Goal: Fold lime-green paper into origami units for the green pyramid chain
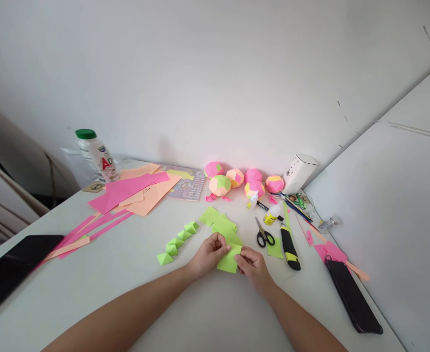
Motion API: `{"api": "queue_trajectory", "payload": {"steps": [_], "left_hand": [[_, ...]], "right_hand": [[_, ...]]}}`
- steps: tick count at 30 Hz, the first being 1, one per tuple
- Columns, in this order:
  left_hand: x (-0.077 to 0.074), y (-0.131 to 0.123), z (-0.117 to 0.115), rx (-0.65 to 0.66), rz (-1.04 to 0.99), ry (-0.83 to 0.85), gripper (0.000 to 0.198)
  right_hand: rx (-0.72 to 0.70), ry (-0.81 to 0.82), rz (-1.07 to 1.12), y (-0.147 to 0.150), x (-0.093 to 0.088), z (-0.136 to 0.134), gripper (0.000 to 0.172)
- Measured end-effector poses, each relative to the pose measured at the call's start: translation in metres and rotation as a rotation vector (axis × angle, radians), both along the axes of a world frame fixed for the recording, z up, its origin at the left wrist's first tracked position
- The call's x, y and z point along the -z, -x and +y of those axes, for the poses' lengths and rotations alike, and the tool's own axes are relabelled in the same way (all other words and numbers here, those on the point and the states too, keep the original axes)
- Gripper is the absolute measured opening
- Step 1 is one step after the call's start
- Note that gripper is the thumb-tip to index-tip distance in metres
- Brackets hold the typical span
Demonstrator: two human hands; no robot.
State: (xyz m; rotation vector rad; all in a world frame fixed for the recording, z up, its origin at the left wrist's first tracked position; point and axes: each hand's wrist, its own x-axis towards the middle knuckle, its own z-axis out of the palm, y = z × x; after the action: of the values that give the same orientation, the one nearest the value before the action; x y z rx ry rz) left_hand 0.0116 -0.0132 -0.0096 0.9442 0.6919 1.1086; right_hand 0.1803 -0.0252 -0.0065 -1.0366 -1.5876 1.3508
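Note:
A square of green paper (229,262) is held up between my two hands, just above the table. My left hand (210,254) pinches its upper left edge between thumb and fingers. On the opposite side, my right hand (252,266) grips the right edge. Behind the held square lie loose green paper squares (224,224), overlapping one another. To the left, several folded green paper pieces (175,243) stand in a slanting row. Black-handled scissors (264,236) lie to the right, beside another green square (275,248).
Several pink, orange and green paper balls (219,186) sit by the wall. Small glue bottles (272,214) and a cutter knife (290,248) lie right. Pink and orange sheets (126,193), a green-capped bottle (97,159) and a dark tablet (14,269) are left; a black phone (354,296) lies far right.

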Motion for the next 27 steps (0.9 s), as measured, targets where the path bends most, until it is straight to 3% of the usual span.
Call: {"api": "queue_trajectory", "payload": {"steps": [11,15,22,27], "left_hand": [[0.0015,0.0047,-0.0014,0.149,0.156,-0.089,0.036],[0.0003,0.0049,-0.0032,0.152,0.194,-0.087,0.04],[0.002,0.0023,-0.0021,0.12,0.086,-0.074,0.041],[-0.0021,0.0016,-0.0043,0.096,0.171,-0.02,0.043]], "right_hand": [[0.02,0.039,-0.03,0.0016,-0.0043,-0.0015,0.021],[0.041,0.034,-0.03,0.0025,-0.0077,-0.0028,0.024],[0.078,-0.026,-0.054,0.0018,-0.0078,-0.0029,0.033],[0.093,-0.055,-0.067,0.0009,-0.0064,-0.0021,0.034]]}}
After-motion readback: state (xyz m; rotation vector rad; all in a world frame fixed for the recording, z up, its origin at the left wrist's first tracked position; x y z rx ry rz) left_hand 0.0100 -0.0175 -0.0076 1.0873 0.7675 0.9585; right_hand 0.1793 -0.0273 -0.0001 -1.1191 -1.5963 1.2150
